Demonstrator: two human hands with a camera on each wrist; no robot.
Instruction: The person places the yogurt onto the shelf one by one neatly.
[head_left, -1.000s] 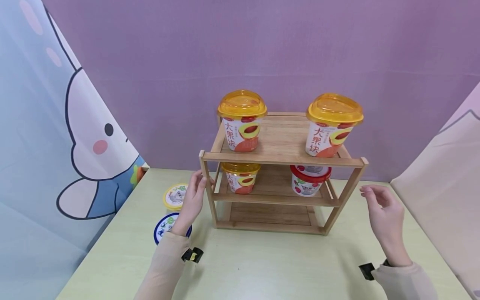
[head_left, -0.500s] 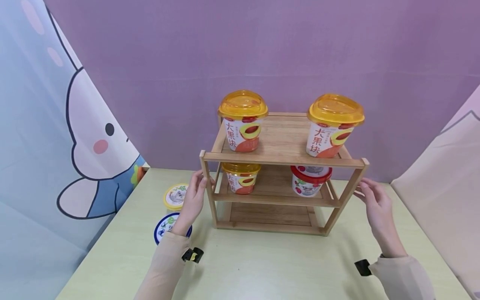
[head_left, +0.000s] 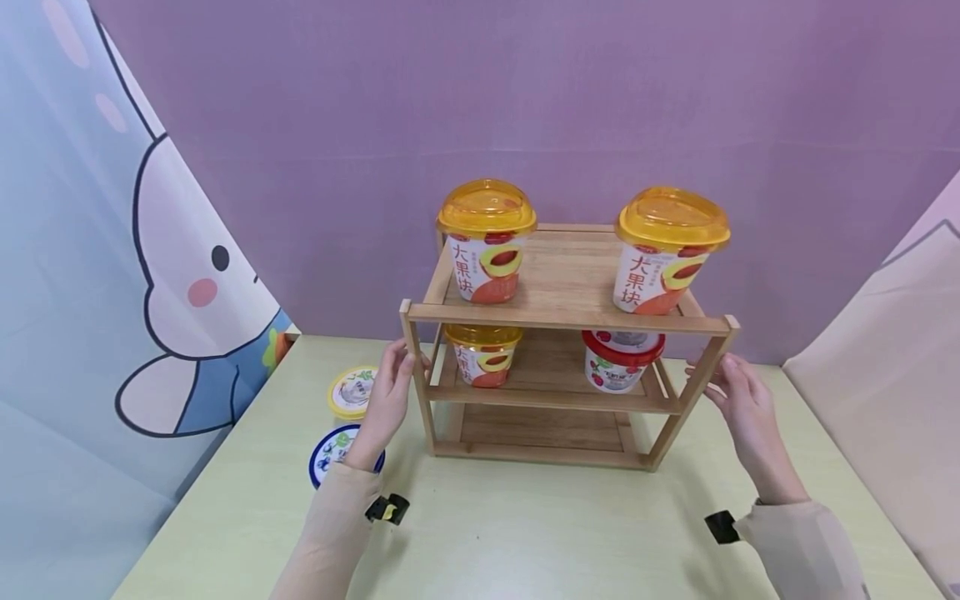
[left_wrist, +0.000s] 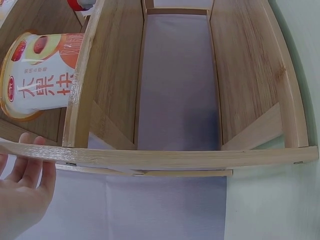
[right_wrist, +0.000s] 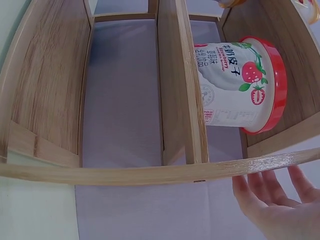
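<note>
A three-tier wooden shelf rack (head_left: 570, 320) stands on the table. My left hand (head_left: 387, 400) holds its left front post, fingertips showing on the inner side. On the right, my right hand (head_left: 750, 417) is at the other front post, fingers (right_wrist: 272, 187) passing behind it and thumb on the outer side. Two yogurt cups with orange domed lids, a left cup (head_left: 486, 258) and a right cup (head_left: 663, 271), sit on the top tier. The middle tier bears a third orange-lidded cup (left_wrist: 42, 75) at left and a red-lidded strawberry cup (right_wrist: 240, 85) at right.
Left of the rack, a yellow-rimmed tub (head_left: 351, 392) and a blue-rimmed tub (head_left: 330, 454) sit on the pale table (head_left: 525, 533), the latter partly behind my left forearm. A purple cloth backdrop (head_left: 570, 108) hangs behind, with cartoon-printed cloth (head_left: 67, 333) at left.
My right hand has moved left from beside the rack to its right front post, its fingers now passing behind it. The left hand has stayed on the left post.
</note>
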